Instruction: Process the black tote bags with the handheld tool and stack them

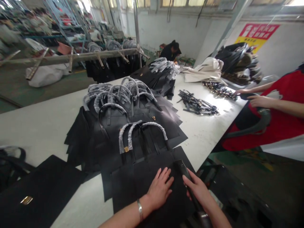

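My left hand lies flat, fingers spread, on a black bag panel near the table's front edge. A silver bracelet is on that wrist. In my right hand is a dark handheld tool, its wide flat head over the panel's right part. Handles wrapped in clear plastic stand at the panel's far side. Behind them lies a large pile of black panels with more wrapped handles. What the tool is cannot be made out.
At left lies a black panel with a gold clasp. Black straps and metal fittings lie on the white table at right. A person in red stands at the right edge; another person is behind the table.
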Available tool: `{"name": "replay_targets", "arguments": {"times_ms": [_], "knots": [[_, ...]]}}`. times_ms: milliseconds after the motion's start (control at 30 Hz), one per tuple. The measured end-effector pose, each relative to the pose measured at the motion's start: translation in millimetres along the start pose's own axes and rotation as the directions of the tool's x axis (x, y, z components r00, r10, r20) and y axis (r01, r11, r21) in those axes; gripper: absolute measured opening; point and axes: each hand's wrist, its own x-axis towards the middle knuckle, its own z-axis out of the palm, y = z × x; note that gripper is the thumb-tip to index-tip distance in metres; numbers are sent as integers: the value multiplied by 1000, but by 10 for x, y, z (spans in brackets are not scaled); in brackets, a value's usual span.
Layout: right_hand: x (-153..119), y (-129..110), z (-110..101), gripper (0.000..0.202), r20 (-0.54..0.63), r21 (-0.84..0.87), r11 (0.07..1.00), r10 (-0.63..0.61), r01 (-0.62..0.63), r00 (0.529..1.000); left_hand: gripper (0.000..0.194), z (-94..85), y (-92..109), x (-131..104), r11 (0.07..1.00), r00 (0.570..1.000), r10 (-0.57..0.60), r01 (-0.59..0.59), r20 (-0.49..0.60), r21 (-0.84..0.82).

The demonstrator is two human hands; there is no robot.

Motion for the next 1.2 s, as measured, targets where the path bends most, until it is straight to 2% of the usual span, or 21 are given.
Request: {"name": "replay_targets", "arguments": {"times_ms": [133,233,367,467,567,700,767,833,900,967,1067,1200], "knots": [[164,-199,-4,74,46,15,997,69,-70,997,52,31,-79,2,998,999,48,-49,21,41],[268,-290,5,72,62,20,997,77,-79,995,51,9,-103,10,996,998,56,-57,11,64],[331,-276,23,77,74,-4,999,46,-46,996,52,13,-110,24,995,999,53,-52,-8,81],[322,-225,7,83,89,-58,996,68,-63,994,53,39,-116,26,996,998,55,-54,-11,74],[342,-245,31,81,87,-87,993,86,-79,992,52,51,-117,30,996,999,47,-46,-8,73],[393,-372,153,74,17,-97,994,-41,42,999,50,27,-102,38,996,999,36,-36,3,82],[353,-414,208,76,-37,-119,985,-130,125,991,49,18,-91,37,995,999,41,-41,3,89],[256,-408,244,79,-34,-163,970,-187,179,982,47,32,-85,22,993,998,62,-60,-12,99],[131,-351,278,80,55,-213,959,-182,189,982,42,68,-85,-23,991,995,98,-96,-21,95],[16,-261,334,81,191,-242,957,-114,159,975,36,108,-81,-109,991,993,114,-113,-9,66],[-93,-132,471,80,350,-242,962,-35,126,936,29,134,-63,-284,996,996,83,-83,13,23],[-112,-64,660,77,412,-258,955,-26,144,911,27,146,-44,-441,994,994,106,-106,8,26]]}}
